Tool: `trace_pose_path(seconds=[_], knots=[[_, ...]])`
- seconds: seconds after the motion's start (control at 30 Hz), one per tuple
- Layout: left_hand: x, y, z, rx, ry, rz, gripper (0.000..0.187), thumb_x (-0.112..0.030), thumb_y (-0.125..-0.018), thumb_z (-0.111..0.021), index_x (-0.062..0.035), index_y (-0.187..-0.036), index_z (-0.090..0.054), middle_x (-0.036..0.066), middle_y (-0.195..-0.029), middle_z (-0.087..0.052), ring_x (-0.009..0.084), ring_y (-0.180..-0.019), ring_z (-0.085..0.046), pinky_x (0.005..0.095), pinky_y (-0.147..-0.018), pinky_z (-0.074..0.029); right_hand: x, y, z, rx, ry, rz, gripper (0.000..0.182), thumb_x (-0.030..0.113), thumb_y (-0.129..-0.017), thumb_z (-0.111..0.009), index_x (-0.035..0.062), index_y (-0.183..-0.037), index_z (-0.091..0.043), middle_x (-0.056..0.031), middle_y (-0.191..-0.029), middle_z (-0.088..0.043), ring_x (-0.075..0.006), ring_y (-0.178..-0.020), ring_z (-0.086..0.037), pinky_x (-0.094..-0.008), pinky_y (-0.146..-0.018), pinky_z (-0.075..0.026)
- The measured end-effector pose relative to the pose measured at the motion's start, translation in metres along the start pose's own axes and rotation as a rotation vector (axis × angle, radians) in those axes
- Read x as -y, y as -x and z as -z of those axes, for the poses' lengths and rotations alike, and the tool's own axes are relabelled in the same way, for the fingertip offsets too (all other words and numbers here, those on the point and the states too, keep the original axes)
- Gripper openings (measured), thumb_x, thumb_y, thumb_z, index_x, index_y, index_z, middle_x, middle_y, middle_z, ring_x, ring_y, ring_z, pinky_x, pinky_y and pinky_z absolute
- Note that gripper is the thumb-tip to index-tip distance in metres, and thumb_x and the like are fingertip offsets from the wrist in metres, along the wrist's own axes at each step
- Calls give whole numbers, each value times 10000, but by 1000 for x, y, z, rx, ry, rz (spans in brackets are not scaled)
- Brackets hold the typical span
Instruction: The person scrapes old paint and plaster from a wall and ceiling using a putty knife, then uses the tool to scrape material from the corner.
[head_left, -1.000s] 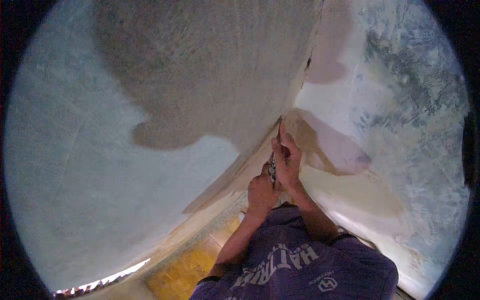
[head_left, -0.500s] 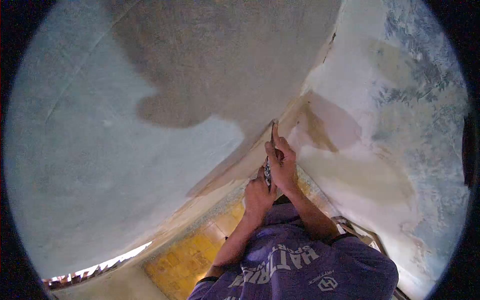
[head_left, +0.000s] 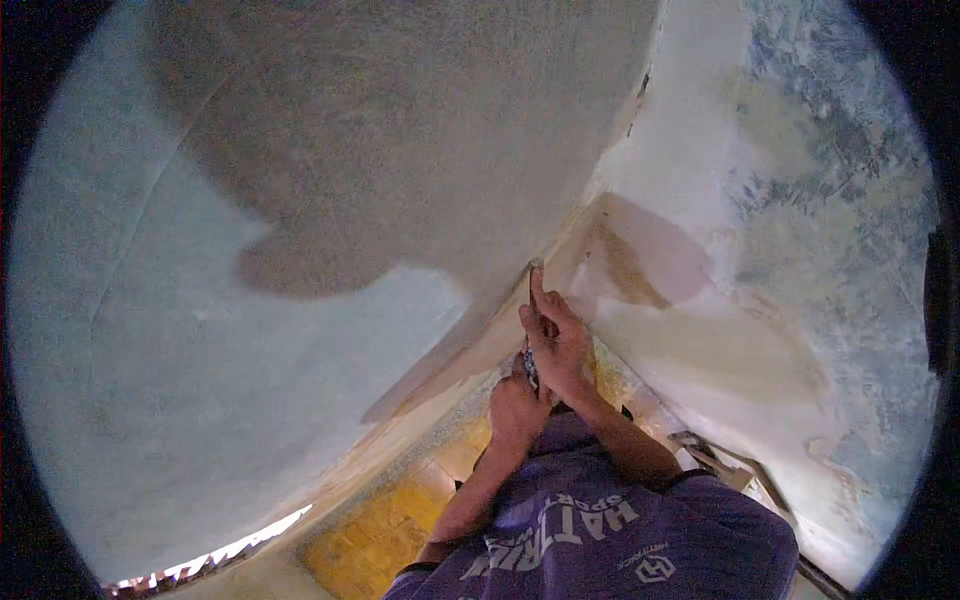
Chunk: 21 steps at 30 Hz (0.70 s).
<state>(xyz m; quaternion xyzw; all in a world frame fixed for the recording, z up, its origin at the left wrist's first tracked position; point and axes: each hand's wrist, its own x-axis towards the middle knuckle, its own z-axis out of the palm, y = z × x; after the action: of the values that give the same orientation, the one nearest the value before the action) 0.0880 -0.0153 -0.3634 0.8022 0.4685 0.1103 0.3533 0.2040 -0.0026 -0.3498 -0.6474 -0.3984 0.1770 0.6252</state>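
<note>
Both hands are on one narrow tool (head_left: 530, 366), whose thin dark edge and mottled grey middle show between the fingers; its exact kind I cannot tell. My right hand (head_left: 562, 352) is closed around its upper part, the index finger stretched along it toward the tip. Just below, my left hand (head_left: 516, 404) closes on the lower part. The tip meets the corner seam (head_left: 580, 214) between a grey-blue wall (head_left: 350, 120) and a paler wall (head_left: 690, 150). A brownish smear (head_left: 632, 262) marks the pale wall close to the right hand.
Yellow floor tiles (head_left: 375, 530) show below, bordered by a speckled grey strip (head_left: 425, 432). A dark-edged frame-like object (head_left: 735, 465) stands at the lower right. Light comes through a gap (head_left: 235, 545) at lower left. My arm shadows darken the grey-blue wall.
The view has shifted slightly, and both hands with the tool appear a little lower and to the left. The grip looks the same.
</note>
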Motion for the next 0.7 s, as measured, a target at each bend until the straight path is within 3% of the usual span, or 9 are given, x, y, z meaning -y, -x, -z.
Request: trace_pose_path(seconds=[0.17,0.27,0.43,0.7], knots=[[-12,-14,-1,55,-74,34,665,-311,-852,-643,90,-1342,-439,317,-766,-638,478,-716,-648,549,-658,-526,1,-14,7,-32,-49,-7,516,53,-933,-612,72,-1432,-483,17,-769,-397,-67,-663,-369,-214,-572,-339],[-20,-30,-13,-11,-16,-32,603,-265,-849,-612,99,-1304,-457,306,-735,-629,460,-654,-634,537,-638,-514,-3,-34,20,-52,-44,-40,502,58,-939,-612,76,-1427,-493,39,-804,-432,-47,-671,-370,-198,-569,-331],[-82,-81,3,33,-94,-82,575,-227,-844,-626,54,-1315,-455,303,-812,-649,464,-748,-645,543,-714,-518,-6,-88,51,-170,-138,-126,496,89,-955,-610,89,-1434,-483,59,-852,-461,-35,-677,-366,-179,-571,-320],[-92,-104,-21,14,-32,-72,557,-198,-809,-667,1,-1296,-483,284,-825,-653,470,-752,-629,561,-711,-500,-27,-112,69,-171,15,70,519,65,-954,-603,86,-1450,-455,58,-857,-434,-37,-711,-368,-176,-596,-334]])
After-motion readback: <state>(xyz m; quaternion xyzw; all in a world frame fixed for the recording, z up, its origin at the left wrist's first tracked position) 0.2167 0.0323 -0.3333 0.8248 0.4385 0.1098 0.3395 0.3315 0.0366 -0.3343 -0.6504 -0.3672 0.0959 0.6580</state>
